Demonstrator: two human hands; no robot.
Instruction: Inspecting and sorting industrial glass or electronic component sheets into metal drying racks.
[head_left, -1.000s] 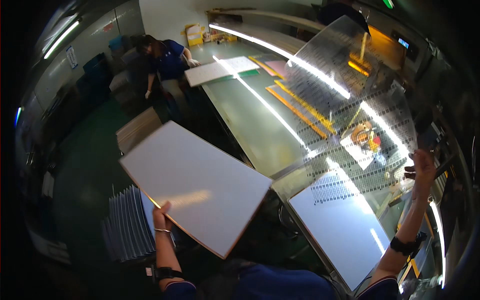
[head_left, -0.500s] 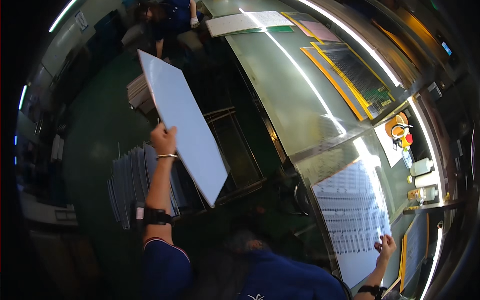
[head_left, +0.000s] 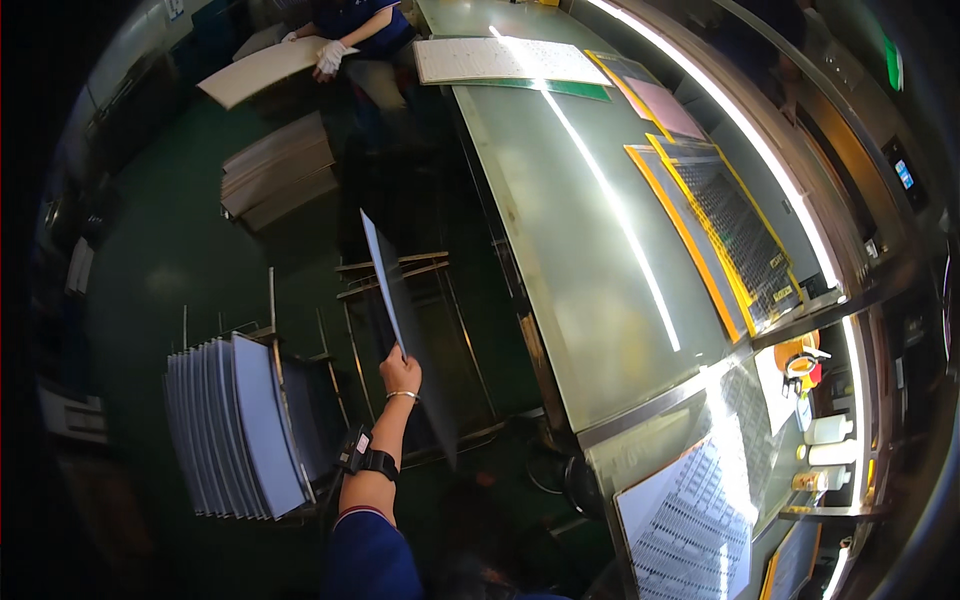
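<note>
My left hand (head_left: 401, 373) grips a large thin panel (head_left: 386, 275) by its near edge. The panel stands almost edge-on, its pale blue-white face a narrow strip and its other face dark. Beneath it is a metal rack frame (head_left: 355, 350); I cannot tell whether the panel touches it. To the left of my forearm, several similar pale panels (head_left: 262, 430) stand upright in a row in a rack. My right hand is out of view. On the glass-topped bench at the right lies a white sheet or panel (head_left: 690, 525) with rows of dark printed marks.
A co-worker (head_left: 365, 30) in white gloves holds a pale panel (head_left: 265, 70) at the far end, near a stack of boards (head_left: 280, 170). A long bench (head_left: 560, 250) carries yellow-edged frames (head_left: 725, 225). Bottles (head_left: 830, 453) and tape rolls (head_left: 800, 360) stand at right.
My left hand and its panel moved right and down, turning the panel nearly edge-on. My right hand left the printed sheet and went out of view. The co-worker now holds a panel. The view shifted.
</note>
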